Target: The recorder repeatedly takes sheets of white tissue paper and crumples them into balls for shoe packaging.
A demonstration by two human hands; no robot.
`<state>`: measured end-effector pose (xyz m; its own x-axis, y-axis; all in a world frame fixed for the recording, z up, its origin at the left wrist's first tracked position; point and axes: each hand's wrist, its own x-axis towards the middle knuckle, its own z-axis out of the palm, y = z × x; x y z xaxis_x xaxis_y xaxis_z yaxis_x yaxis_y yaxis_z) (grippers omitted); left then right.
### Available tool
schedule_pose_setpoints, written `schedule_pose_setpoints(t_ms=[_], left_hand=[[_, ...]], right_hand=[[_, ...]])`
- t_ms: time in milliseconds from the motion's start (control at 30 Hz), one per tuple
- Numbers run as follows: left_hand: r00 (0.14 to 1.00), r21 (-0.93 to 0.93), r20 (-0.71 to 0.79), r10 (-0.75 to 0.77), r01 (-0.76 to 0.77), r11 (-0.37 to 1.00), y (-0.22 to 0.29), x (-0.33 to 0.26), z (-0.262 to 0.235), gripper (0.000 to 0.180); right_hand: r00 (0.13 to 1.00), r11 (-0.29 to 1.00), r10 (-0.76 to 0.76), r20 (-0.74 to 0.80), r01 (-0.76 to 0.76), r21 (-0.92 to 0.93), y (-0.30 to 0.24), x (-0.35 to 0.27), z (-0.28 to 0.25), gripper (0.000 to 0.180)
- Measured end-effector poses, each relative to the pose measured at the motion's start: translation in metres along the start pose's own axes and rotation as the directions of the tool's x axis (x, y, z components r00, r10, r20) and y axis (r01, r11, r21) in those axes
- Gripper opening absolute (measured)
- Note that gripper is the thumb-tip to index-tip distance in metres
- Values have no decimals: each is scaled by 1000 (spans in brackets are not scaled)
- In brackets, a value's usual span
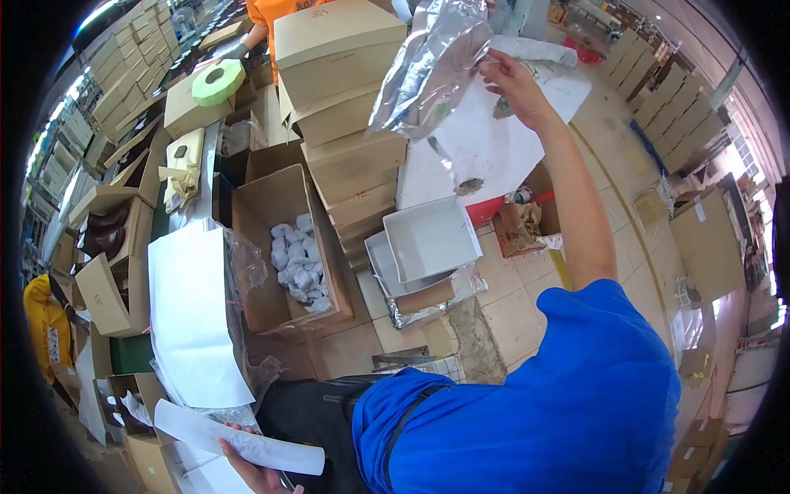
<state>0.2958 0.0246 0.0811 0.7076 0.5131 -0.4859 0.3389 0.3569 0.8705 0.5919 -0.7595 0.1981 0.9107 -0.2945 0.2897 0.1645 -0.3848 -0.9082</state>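
Observation:
At the top centre, my right hand point(517, 89) reaches up with its fingers closed on the edge of a crinkled silver foil sheet point(436, 70). The foil hangs in front of a large white board-like surface point(461, 156) and beside a tall stack of tan boxes point(341, 78). My left hand point(251, 469), at the lower left, grips a white paper roll point(247, 440) from beneath; part of the hand is hidden by it. Flat white paper sheets point(193, 317) lie just above the roll.
An open carton point(329, 247) holds several crumpled white paper balls. Shallow white boxes point(432, 239) sit right of it. Shoe boxes, one with brown shoes point(107, 230), line the left, with a green tape roll point(218, 82). People in orange and yellow are nearby.

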Motion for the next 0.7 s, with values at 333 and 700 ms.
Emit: schedule_pose_setpoints(t_ms=[333, 700], left_hand=[[996, -245, 72, 46, -27, 969, -23, 36, -31, 71], [999, -190, 17, 31, -28, 981, -17, 34, -24, 70]], right_hand=[[996, 965, -80, 32, 69, 252, -23, 20, 108, 71], [624, 770, 446, 642, -633, 80, 182, -161, -14, 62]])
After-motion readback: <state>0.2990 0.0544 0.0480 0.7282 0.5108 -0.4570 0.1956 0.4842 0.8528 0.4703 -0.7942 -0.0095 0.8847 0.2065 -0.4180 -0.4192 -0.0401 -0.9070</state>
